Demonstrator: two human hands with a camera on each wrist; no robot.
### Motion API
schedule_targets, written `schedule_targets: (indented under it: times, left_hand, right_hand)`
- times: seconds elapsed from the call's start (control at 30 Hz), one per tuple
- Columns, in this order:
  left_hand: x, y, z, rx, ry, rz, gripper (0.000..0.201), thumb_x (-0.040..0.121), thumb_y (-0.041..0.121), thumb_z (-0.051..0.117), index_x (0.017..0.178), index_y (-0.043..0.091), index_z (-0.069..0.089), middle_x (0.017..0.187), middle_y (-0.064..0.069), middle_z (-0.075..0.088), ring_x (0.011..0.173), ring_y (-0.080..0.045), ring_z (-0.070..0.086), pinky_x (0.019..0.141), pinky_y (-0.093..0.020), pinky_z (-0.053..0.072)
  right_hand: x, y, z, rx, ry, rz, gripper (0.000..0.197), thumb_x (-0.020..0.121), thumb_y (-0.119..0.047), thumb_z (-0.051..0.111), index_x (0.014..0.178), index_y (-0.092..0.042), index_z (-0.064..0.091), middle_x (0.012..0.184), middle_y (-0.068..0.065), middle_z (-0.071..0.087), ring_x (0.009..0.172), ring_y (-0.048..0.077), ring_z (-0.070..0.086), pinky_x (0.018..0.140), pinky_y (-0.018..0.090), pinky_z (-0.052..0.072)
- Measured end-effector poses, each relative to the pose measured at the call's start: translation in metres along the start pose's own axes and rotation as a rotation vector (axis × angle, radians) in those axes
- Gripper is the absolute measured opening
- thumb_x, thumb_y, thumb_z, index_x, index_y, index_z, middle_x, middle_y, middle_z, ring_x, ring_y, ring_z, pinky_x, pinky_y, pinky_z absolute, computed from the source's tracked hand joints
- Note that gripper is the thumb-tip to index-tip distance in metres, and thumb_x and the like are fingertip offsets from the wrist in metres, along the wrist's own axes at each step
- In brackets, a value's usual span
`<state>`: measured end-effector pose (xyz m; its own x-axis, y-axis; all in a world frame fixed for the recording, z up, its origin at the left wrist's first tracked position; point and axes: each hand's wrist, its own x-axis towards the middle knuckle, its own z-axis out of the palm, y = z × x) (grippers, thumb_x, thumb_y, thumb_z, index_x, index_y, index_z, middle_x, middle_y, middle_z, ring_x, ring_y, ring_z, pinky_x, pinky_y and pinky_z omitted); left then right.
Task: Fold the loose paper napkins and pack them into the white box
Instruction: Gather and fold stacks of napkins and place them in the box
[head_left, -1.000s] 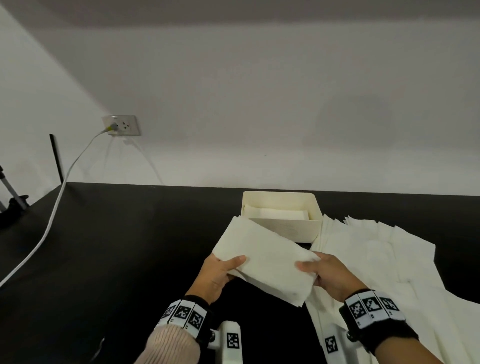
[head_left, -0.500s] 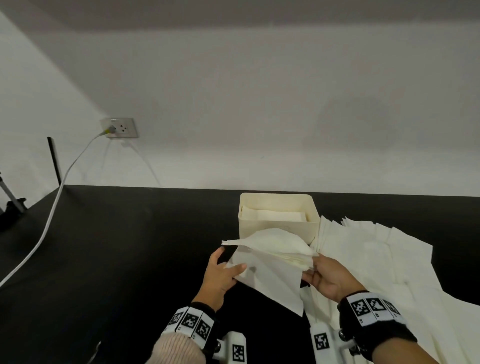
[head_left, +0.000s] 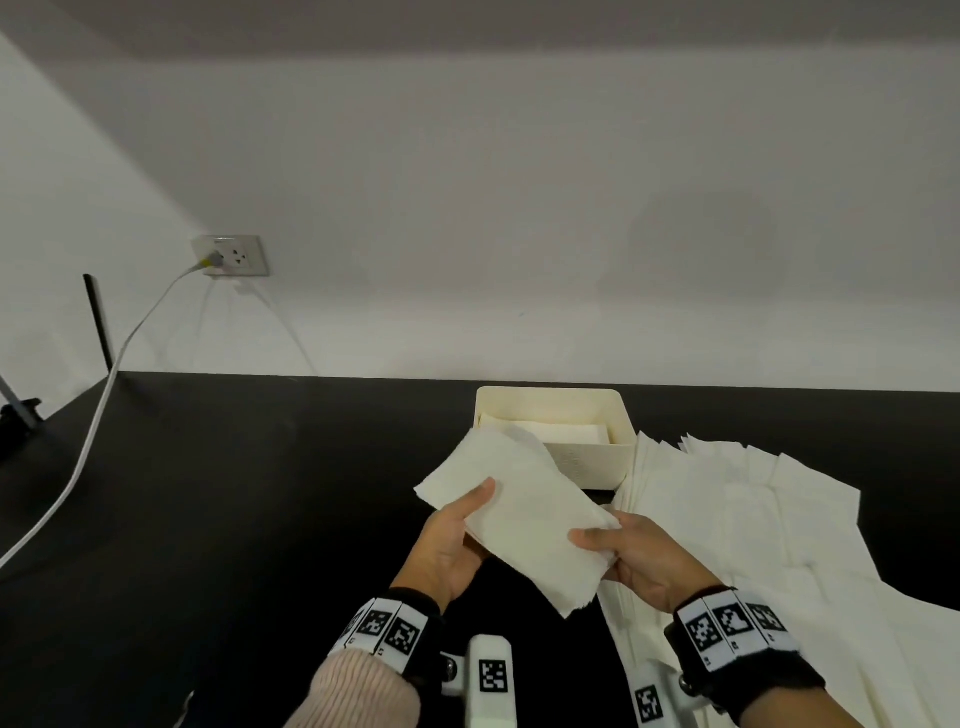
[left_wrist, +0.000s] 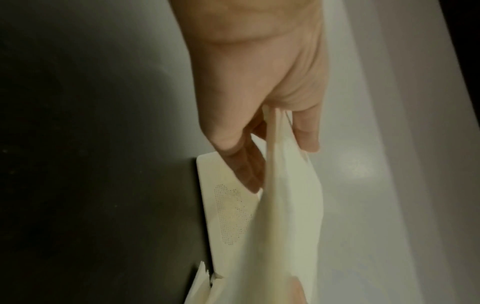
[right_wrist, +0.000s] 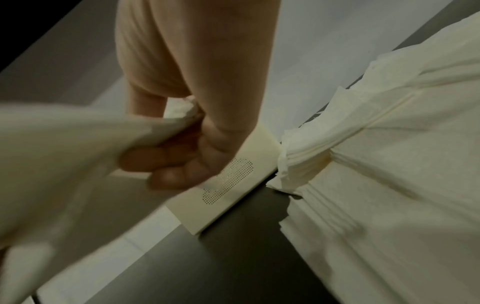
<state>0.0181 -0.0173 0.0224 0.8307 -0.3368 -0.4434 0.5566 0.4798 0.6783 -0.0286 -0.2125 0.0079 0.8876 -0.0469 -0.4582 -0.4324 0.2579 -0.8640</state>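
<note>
**One folded napkin held over the table, two hands on it**

We've got one soft, slightly crinkly paper napkin (head_left: 519, 514) folded into a long rectangle — its long axis runs diagonally, far-left end toward the white box (head_left: 587, 457), near end toward us. Our left hand (head_left: 449, 545) pinches its left edge, thumb on top; our right hand (head_left: 639, 556) pinches the right edge. The box is smooth plastic, one, with folded napkins inside. Just right of it sits one fanned pile of loose napkins (head_left: 753, 519) on the matte black table (head_left: 234, 519).

Black table (head_left: 260, 519) bears white box (head_left: 597, 457), loose napkins (head_left: 753, 519), seemingly a cable (head_left: 78, 467).
</note>
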Motion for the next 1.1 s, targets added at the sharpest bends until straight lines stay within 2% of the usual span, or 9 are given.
schedule_targets:
  times: [0.17, 0.3, 0.4, 0.53, 0.63, 0.77, 0.9, 1.0, 1.1]
  left_hand:
    - [0.000, 0.001, 0.010, -0.089, -0.041, 0.051, 0.024, 0.086, 0.009, 0.059, 0.110, 0.007, 0.060, 0.089, -0.014, 0.072, 0.092, -0.031, 0.062, 0.080, -0.045, 0.051]
    - [-0.004, 0.000, 0.016, -0.174, -0.105, 0.059, 0.015, 0.088, 0.010, 0.055, 0.102, 0.007, 0.060, 0.080, -0.013, 0.074, 0.084, -0.030, 0.065, 0.073, -0.044, 0.051]
    - [-0.004, -0.002, 0.017, -0.200, -0.153, 0.062, 0.022, 0.086, 0.011, 0.056, 0.108, 0.006, 0.059, 0.085, -0.015, 0.074, 0.078, -0.029, 0.071, 0.067, -0.041, 0.057]
    - [-0.001, 0.000, 0.004, -0.181, -0.174, 0.061, 0.031, 0.080, 0.008, 0.059, 0.111, 0.004, 0.059, 0.093, -0.018, 0.073, 0.080, -0.031, 0.071, 0.074, -0.045, 0.056]
    - [0.004, 0.007, -0.022, -0.102, -0.103, 0.134, 0.042, 0.076, 0.002, 0.063, 0.117, 0.007, 0.058, 0.108, -0.017, 0.068, 0.096, -0.033, 0.065, 0.088, -0.049, 0.051]
    - [0.009, 0.015, -0.052, 0.286, 0.018, 0.199, 0.032, 0.081, -0.007, 0.061, 0.111, 0.003, 0.059, 0.101, -0.015, 0.071, 0.093, -0.030, 0.068, 0.085, -0.044, 0.055]
    - [0.012, 0.009, -0.064, 0.659, 0.021, 0.168, 0.032, 0.080, -0.006, 0.065, 0.104, 0.014, 0.062, 0.110, -0.010, 0.068, 0.102, -0.022, 0.065, 0.081, -0.031, 0.055]
    - [0.014, 0.002, -0.066, 0.761, 0.035, 0.142, 0.064, 0.076, -0.004, 0.070, 0.127, 0.025, 0.047, 0.114, 0.000, 0.062, 0.107, -0.015, 0.060, 0.091, -0.033, 0.051]
    - [0.017, -0.005, -0.063, 0.742, 0.030, 0.104, 0.087, 0.073, -0.006, 0.073, 0.142, 0.021, 0.029, 0.111, 0.002, 0.062, 0.110, -0.016, 0.058, 0.101, -0.036, 0.046]
  right_hand:
    - [0.003, 0.016, 0.001, 0.111, 0.002, -0.013, 0.048, 0.078, -0.015, 0.071, 0.122, -0.014, 0.053, 0.107, 0.007, 0.066, 0.096, 0.024, 0.061, 0.076, 0.032, 0.049]
    - [0.003, 0.029, 0.016, 0.288, -0.141, -0.022, 0.088, 0.037, -0.017, 0.093, 0.118, -0.011, 0.058, 0.108, 0.010, 0.069, 0.098, 0.028, 0.064, 0.084, 0.040, 0.053]
    - [0.003, 0.030, 0.026, 0.430, -0.179, -0.082, 0.090, 0.023, -0.011, 0.096, 0.108, -0.009, 0.065, 0.103, 0.014, 0.072, 0.090, 0.027, 0.069, 0.075, 0.038, 0.058]
    - [0.007, 0.019, 0.023, 0.412, -0.104, -0.163, 0.091, 0.032, -0.008, 0.095, 0.117, -0.005, 0.061, 0.111, 0.018, 0.069, 0.095, 0.029, 0.069, 0.076, 0.039, 0.059]
    - [0.005, 0.008, 0.008, 0.222, 0.085, -0.223, 0.048, 0.058, 0.007, 0.079, 0.104, 0.002, 0.067, 0.101, 0.021, 0.071, 0.085, 0.030, 0.070, 0.079, 0.040, 0.057]
    - [0.004, 0.004, -0.011, -0.082, 0.234, -0.332, 0.036, 0.066, 0.012, 0.075, 0.099, 0.000, 0.070, 0.095, 0.013, 0.073, 0.083, 0.019, 0.069, 0.069, 0.022, 0.052]
    - [0.014, 0.021, -0.017, -0.200, 0.282, -0.253, 0.038, 0.063, 0.010, 0.078, 0.097, -0.005, 0.070, 0.091, 0.012, 0.072, 0.085, 0.023, 0.067, 0.077, 0.028, 0.051]
    - [0.018, 0.033, -0.021, -0.256, 0.277, -0.202, 0.047, 0.062, 0.008, 0.080, 0.102, -0.016, 0.071, 0.101, 0.009, 0.070, 0.098, 0.024, 0.063, 0.086, 0.028, 0.047]
    - [0.017, 0.035, -0.022, -0.253, 0.251, -0.215, 0.045, 0.065, 0.010, 0.077, 0.100, -0.018, 0.072, 0.106, 0.007, 0.069, 0.103, 0.022, 0.062, 0.086, 0.025, 0.045]
